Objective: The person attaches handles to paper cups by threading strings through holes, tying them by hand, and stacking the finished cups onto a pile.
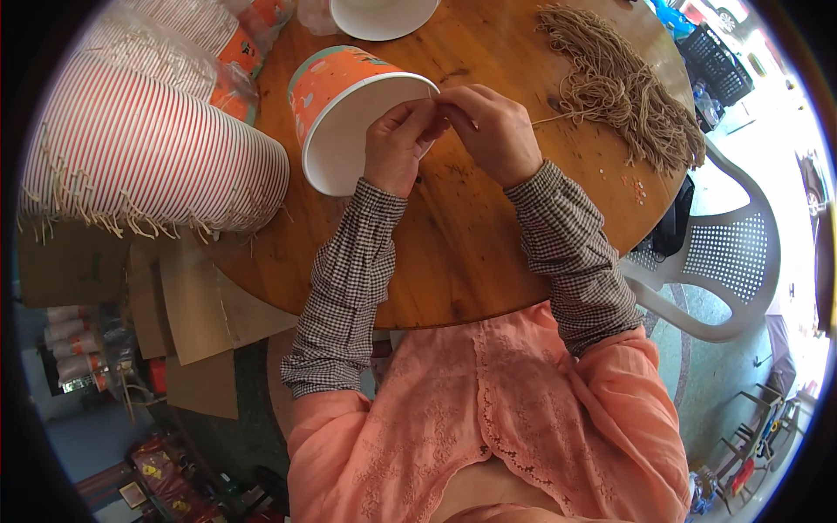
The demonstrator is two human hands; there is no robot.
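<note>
**Orange tub at the bench, cord at its rim**

- Bench (pixel 453 261): round, brown wood.
- Stacked tubs (pixel 166 139): nested, at left; cord ends fringe their rims.
- Cord hank (pixel 632 100): tan, loose, at right.
- Orange tub (pixel 344 135): one, on the bench before the hands, tilted, white mouth toward the wearer.
- Right hand (pixel 493 139): pinching a cord strand (pixel 551 118) that trails to the hank.
- Left hand (pixel 397 148): fingers curled, fingertips meeting the right's at the rim; exact hold hidden.
- Step, as judged: fastening cord at the rim. Next move calls for steady fingertips and slack strand.
</note>
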